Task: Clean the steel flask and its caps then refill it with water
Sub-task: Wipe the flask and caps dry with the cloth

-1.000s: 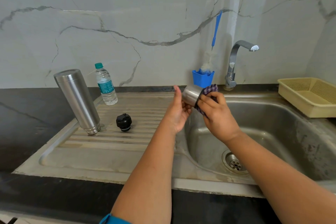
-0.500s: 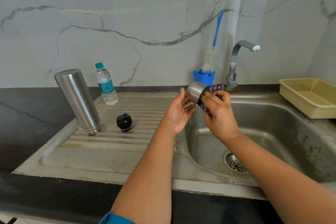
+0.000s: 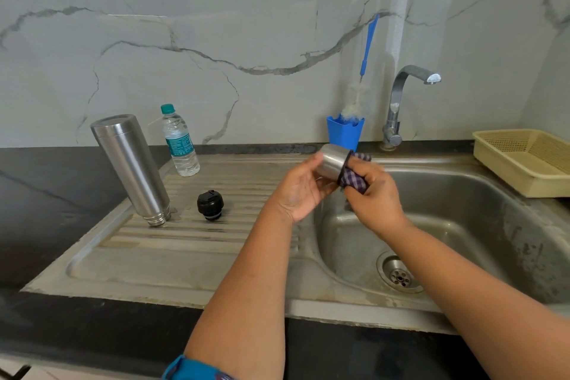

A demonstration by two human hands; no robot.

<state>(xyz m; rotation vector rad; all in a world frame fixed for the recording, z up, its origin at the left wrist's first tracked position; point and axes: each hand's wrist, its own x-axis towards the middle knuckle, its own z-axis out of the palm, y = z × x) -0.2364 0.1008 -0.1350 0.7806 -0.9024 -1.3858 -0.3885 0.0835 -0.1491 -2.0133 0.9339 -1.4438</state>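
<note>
Since 0.5 s ago the left hand (image 3: 300, 191) has curled closer around the steel cap (image 3: 333, 160), while the right hand (image 3: 371, 194) still grips the checked cloth (image 3: 354, 179) stuffed in it. Left of both hands: 1 steel flask (image 3: 131, 168), 1 black cap (image 3: 210, 205), 1 water bottle (image 3: 179, 142).

- We are holding the steel cap (image 3: 333, 160) in our left hand (image 3: 300, 191) over the sink (image 3: 462, 225).
- Our right hand (image 3: 374, 197) is pressing a checked cloth (image 3: 354, 180) into its open end.
- The steel flask (image 3: 131, 168) is standing inverted on the drainboard (image 3: 185, 256), beside the black stopper (image 3: 210, 205) and a water bottle (image 3: 179, 140).
</note>
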